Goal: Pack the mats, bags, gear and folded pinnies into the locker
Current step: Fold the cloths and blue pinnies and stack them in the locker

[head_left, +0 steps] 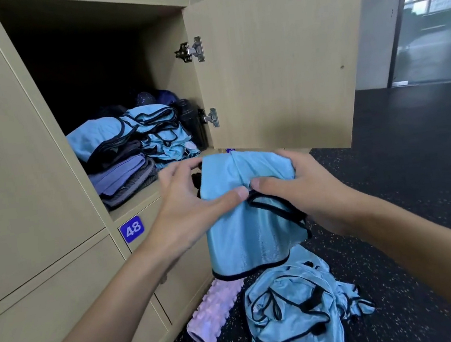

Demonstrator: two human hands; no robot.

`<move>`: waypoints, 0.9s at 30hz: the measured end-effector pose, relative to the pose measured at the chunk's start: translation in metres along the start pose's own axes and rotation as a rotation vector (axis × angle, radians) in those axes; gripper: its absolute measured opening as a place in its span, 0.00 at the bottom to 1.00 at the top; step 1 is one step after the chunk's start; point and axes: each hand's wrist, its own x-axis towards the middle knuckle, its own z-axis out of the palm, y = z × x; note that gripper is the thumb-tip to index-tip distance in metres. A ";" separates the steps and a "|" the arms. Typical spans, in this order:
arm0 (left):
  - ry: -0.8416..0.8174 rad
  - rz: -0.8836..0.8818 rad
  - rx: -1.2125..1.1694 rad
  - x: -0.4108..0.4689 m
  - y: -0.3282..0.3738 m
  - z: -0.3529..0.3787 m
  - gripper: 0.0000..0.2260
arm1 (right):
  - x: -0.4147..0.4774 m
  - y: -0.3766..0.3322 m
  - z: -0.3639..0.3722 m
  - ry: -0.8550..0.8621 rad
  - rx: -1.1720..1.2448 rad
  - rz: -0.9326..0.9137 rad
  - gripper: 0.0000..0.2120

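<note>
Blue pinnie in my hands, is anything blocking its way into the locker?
Nothing visible does. The door stands open to the right and the pinnie is just before the locker. Folded stacks cover its shelf, so it likely goes on top.

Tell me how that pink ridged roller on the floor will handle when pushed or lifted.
The roller lies on its side, so a sideways push would probably roll it. Its ridges should resist slipping. It looks like hollow foam, so likely light.

A blue 48 plate (132, 229) sits above speckled floor (402, 277).
</note>
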 end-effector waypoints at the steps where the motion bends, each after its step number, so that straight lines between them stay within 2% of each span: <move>1: -0.061 -0.012 -0.069 -0.001 -0.001 0.000 0.36 | 0.000 -0.001 0.000 -0.004 0.065 -0.002 0.08; 3: -0.141 -0.030 -0.235 -0.003 -0.005 0.002 0.36 | -0.001 -0.004 0.002 -0.013 0.170 -0.004 0.07; 6: -0.127 -0.013 -0.333 -0.007 -0.002 0.008 0.39 | -0.002 -0.005 0.004 0.055 0.230 0.028 0.06; 7: -0.101 -0.023 -0.370 -0.007 0.000 0.009 0.38 | -0.001 -0.004 0.004 0.101 0.222 0.048 0.10; 9: -0.022 -0.030 -0.423 -0.007 0.003 0.011 0.38 | 0.001 0.002 0.002 0.165 0.093 0.027 0.24; 11: 0.065 -0.035 -0.463 -0.005 0.004 0.012 0.36 | 0.000 0.003 0.002 0.114 -0.050 -0.056 0.39; 13: 0.111 -0.078 -0.538 -0.004 0.004 0.012 0.35 | -0.002 0.004 0.002 0.001 -0.088 -0.110 0.45; 16: 0.101 -0.083 -0.542 -0.003 0.005 0.010 0.35 | -0.002 0.004 0.004 -0.035 -0.112 -0.130 0.38; 19: -0.045 -0.035 -0.458 -0.006 0.007 0.003 0.42 | -0.001 0.001 0.003 -0.019 -0.064 -0.092 0.33; 22: -0.149 0.090 -0.130 -0.004 0.002 -0.008 0.49 | 0.000 -0.003 -0.001 -0.051 0.001 -0.108 0.27; 24: -0.187 0.169 0.074 -0.003 -0.002 -0.012 0.45 | 0.000 -0.004 0.000 -0.081 0.065 -0.102 0.25; 27: -0.271 0.253 0.075 -0.006 -0.001 -0.011 0.40 | 0.000 -0.004 0.001 -0.112 0.151 -0.069 0.24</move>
